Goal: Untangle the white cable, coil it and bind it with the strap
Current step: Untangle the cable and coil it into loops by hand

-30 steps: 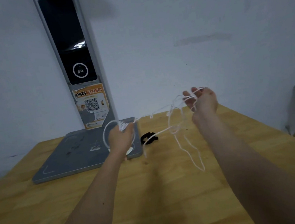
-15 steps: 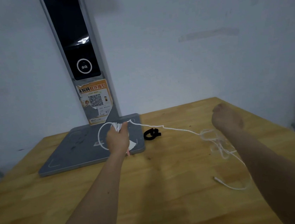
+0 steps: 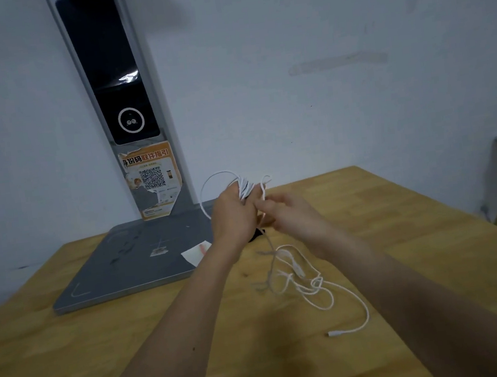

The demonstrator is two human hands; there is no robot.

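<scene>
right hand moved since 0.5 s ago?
Yes. The right hand has swung left, from out over the table's right side to beside the left hand, near the grey base.

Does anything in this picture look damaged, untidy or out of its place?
Yes. The orange QR sticker on the grey stand is torn and peeling at its edges. Part of the white cable lies in a loose tangle on the table.

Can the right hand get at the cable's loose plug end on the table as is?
Probably yes. The plug end lies bare on the wooden table, nothing over it, near the right forearm. But the right hand is pinching the white cable, so it must let go first.
</scene>
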